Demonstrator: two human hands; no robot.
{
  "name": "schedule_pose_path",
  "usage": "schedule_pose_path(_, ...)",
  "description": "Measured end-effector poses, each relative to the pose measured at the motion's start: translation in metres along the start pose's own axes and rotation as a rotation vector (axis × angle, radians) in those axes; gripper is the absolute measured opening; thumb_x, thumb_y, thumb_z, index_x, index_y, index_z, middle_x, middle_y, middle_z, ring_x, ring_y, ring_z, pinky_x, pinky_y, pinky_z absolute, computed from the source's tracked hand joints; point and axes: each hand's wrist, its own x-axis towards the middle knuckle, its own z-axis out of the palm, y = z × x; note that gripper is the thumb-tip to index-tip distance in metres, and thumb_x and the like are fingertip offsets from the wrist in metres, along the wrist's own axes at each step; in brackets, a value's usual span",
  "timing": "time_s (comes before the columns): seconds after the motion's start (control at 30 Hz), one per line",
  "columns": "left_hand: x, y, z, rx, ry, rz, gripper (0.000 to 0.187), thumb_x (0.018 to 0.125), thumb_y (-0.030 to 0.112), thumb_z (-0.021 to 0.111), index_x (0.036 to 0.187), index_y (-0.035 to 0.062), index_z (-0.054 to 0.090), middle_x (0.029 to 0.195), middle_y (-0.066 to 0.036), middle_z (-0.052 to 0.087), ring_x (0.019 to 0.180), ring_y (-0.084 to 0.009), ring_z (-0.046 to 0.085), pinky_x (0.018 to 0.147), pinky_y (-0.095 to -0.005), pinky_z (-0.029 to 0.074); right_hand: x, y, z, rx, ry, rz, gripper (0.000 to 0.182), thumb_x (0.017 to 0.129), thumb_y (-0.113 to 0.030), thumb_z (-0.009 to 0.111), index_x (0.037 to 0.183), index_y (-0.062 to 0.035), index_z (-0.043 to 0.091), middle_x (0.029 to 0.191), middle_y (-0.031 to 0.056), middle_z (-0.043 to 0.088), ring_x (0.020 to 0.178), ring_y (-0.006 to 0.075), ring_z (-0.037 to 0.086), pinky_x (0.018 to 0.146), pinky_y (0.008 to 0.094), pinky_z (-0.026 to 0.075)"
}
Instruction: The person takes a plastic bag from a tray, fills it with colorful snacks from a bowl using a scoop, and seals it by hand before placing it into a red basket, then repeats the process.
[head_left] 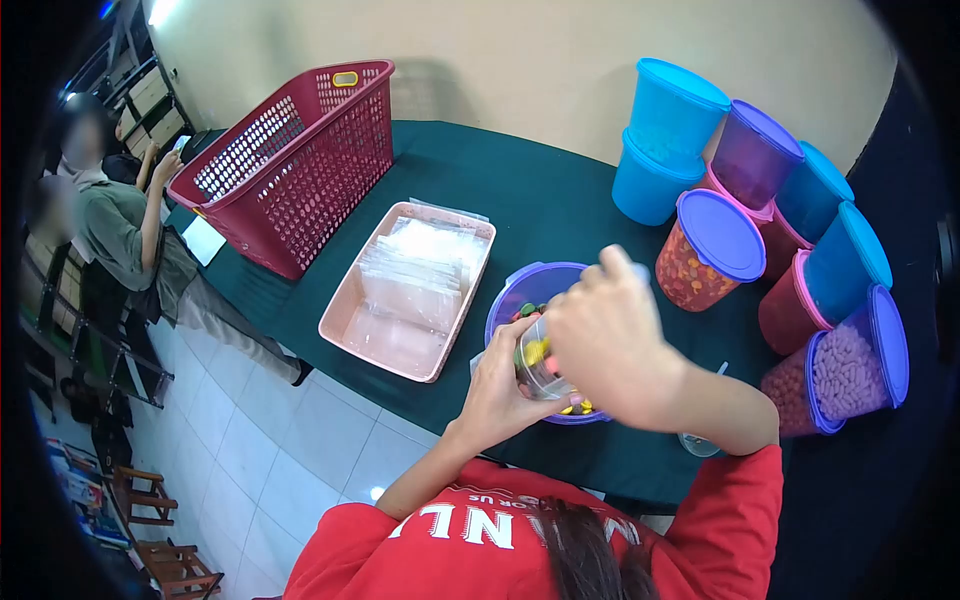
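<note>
My left hand (pixel 492 388) is wrapped round a clear plastic cup (pixel 543 382), tilted, with yellow and other coloured pieces inside. My right hand (pixel 612 335) is closed in a fist just above and beside the cup's right side. A pale bit shows by its knuckles, but what the fist grips is hidden. Beneath both hands stands a purple tub (pixel 503 296), holding green, red and yellow pieces. The hands and cup cover much of it.
Left of the tub lies a pink tray (pixel 345 338) with clear plastic bags (pixel 415 275). Behind it is a maroon basket (pixel 320 185). Several lidded containers (pixel 712 245) stand at right. A clear lid-like piece (pixel 698 444) lies by my right forearm. Another person (pixel 125 235) stands far left.
</note>
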Motion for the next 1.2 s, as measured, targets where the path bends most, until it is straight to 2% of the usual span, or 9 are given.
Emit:
schedule_pose_path(0.2,-0.012,-0.010,-0.005,-0.013,-0.014,-0.079,0.083,0.053,0.022,0.082,0.117,-0.0007,0.034,0.109,-0.019,0.047,0.100,-0.0288,0.051,0.083,-0.0365,0.042,-0.001,0.005,0.010,0.172,0.033,0.007,0.010,0.063,-0.015,0.059,0.066,-0.0061,0.062,0.063,0.0064,0.061,0.066,0.0150,0.055,0.070,0.0290,0.031)
schedule_pose_path(0.43,-0.026,-0.047,-0.034,-0.771,0.018,-0.327,0.075,0.063,0.015,0.077,0.119,0.0057,0.028,0.116,-0.019,0.045,0.114,-0.0252,0.043,0.094,-0.0351,0.036,-0.021,0.036,0.045,0.149,0.158,0.333,0.019,0.076,-0.016,0.052,0.064,-0.0037,0.061,0.060,0.0091,0.058,0.063,0.0203,0.054,0.068,0.0337,0.032)
schedule_pose_path(0.53,-0.030,-0.060,-0.052,-0.832,-0.053,-0.361,0.074,0.065,0.022,0.076,0.120,0.0100,0.027,0.121,-0.021,0.042,0.115,-0.0275,0.043,0.095,-0.0370,0.035,-0.029,0.029,0.081,0.159,-0.081,0.342,0.019,0.075,-0.017,0.052,0.067,-0.0025,0.061,0.061,0.0105,0.058,0.065,0.0220,0.053,0.070,0.0350,0.032)
schedule_pose_path(0.6,-0.026,-0.065,-0.059,-0.844,-0.038,-0.390,0.072,0.069,0.042,0.070,0.120,0.0113,0.029,0.125,-0.021,0.041,0.113,-0.0295,0.044,0.094,-0.0382,0.036,-0.036,0.024,0.089,0.228,-0.259,0.408,0.020,0.073,-0.017,0.053,0.081,-0.0004,0.060,0.068,0.0121,0.059,0.071,0.0237,0.053,0.075,0.0358,0.032)
schedule_pose_path(0.73,-0.011,-0.055,-0.073,-0.782,-0.074,-0.481,0.077,0.071,0.066,0.050,0.121,0.0099,0.033,0.122,-0.018,0.044,0.110,-0.0272,0.047,0.089,-0.0398,0.041,-0.045,0.020,0.090,0.156,-0.194,0.542,0.040,0.069,-0.012,0.054,0.106,0.0006,0.050,0.081,0.0133,0.058,0.085,0.0240,0.051,0.082,0.0358,0.030)
schedule_pose_path(0.83,0.000,-0.065,-0.078,-0.773,-0.072,-0.365,0.076,0.075,0.063,0.046,0.125,0.0083,0.031,0.121,-0.017,0.045,0.109,-0.0257,0.048,0.088,-0.0396,0.042,-0.036,0.014,0.101,0.045,-0.151,0.582,0.042,0.067,-0.011,0.054,0.108,0.0004,0.051,0.084,0.0129,0.057,0.087,0.0235,0.050,0.085,0.0362,0.029)
schedule_pose_path(0.9,0.005,-0.062,-0.079,-0.719,-0.061,-0.364,0.078,0.078,0.066,0.037,0.127,0.0065,0.029,0.119,-0.016,0.046,0.107,-0.0250,0.049,0.089,-0.0387,0.041,-0.027,0.005,0.115,-0.042,-0.238,0.593,0.046,0.073,-0.025,0.057,0.113,-0.0037,0.049,0.088,0.0098,0.058,0.092,0.0202,0.049,0.090,0.0356,0.026)
schedule_pose_path(0.97,0.007,-0.063,-0.080,-0.807,-0.045,-0.509,0.085,0.075,0.072,0.028,0.127,0.0050,0.030,0.116,-0.017,0.048,0.104,-0.0245,0.051,0.088,-0.0373,0.041,-0.022,-0.008,0.121,-0.037,-0.328,0.616,0.049,0.073,-0.030,0.058,0.113,-0.0032,0.049,0.088,0.0097,0.058,0.092,0.0201,0.048,0.091,0.0353,0.026)
schedule_pose_path(1.2,-0.001,-0.066,-0.092,-0.701,-0.050,-0.554,0.091,0.071,0.078,0.015,0.120,0.0046,0.037,0.100,-0.016,0.056,0.089,-0.0247,0.057,0.077,-0.0363,0.047,-0.022,-0.007,0.116,0.271,-0.310,0.484,0.038,0.070,-0.014,0.054,0.105,-0.0017,0.054,0.086,0.0113,0.061,0.089,0.0217,0.053,0.084,0.0359,0.028)
